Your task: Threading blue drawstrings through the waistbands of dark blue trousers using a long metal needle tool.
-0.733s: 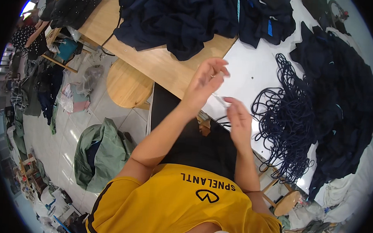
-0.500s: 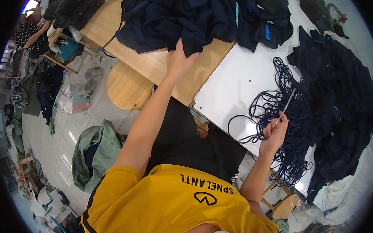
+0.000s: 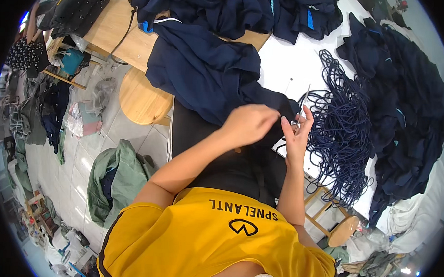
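A navy garment (image 3: 200, 63) spreads from the wooden table over its near edge, with one end drawn toward my hands. My left hand (image 3: 250, 124) is closed on that end, fingertips partly blurred, its knuckles hiding the exact grip. Close beside it on the right, my right hand (image 3: 299, 134) pinches a slim silver rod-like tool (image 3: 307, 95) pointing up and away. Its thumb comes near the garment's edge; I cannot tell if they touch. Just right of this hand lies a tangled heap of navy cord (image 3: 341, 129) on the white tabletop (image 3: 279, 67).
More navy garments (image 3: 213, 9) are piled at the far side, and another large dark pile (image 3: 406, 112) stands on the right. A round wooden stool (image 3: 142, 96) is left of my legs. A green cloth bundle (image 3: 116, 183) rests on the tiled floor. Another person (image 3: 25, 53) is at far left.
My left hand has pulled one navy garment from the pile toward me and to the right. My right hand, with the tool, has moved left off the cord heap to meet it.
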Demonstrator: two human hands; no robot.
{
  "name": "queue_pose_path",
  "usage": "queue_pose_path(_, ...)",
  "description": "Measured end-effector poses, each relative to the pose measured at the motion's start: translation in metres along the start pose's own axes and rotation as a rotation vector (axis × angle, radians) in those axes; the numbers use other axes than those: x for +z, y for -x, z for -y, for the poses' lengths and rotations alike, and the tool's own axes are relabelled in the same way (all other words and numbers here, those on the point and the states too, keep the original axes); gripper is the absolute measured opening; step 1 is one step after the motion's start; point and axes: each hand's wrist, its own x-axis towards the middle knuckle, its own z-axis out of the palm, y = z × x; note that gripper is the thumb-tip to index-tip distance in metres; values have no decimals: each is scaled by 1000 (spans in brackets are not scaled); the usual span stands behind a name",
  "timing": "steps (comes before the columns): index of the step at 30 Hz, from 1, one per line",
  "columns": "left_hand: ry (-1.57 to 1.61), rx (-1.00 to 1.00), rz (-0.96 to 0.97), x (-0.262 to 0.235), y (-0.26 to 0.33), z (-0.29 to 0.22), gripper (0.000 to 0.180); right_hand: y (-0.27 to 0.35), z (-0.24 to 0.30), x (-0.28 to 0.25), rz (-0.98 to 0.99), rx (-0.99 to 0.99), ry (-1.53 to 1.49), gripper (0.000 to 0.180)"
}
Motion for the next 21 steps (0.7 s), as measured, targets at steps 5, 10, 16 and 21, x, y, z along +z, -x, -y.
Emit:
queue_pose_path(5,-142,94,-470,-42,-24,26,12,1,-6,-4,-114,-178,494,58)
queue_pose_path(10,-398,-51,-519,-46,-35,56,45,0,-13,-1,-142,-138,469,52)
queue_pose_path(16,-463,130,-562,-35,-37,61,50,-1,-15,1,-174,-140,455,48)
queue_pose_path(21,-477,477,-15,-45,-57,58,25,7,10,9,-187,-234,200,43)
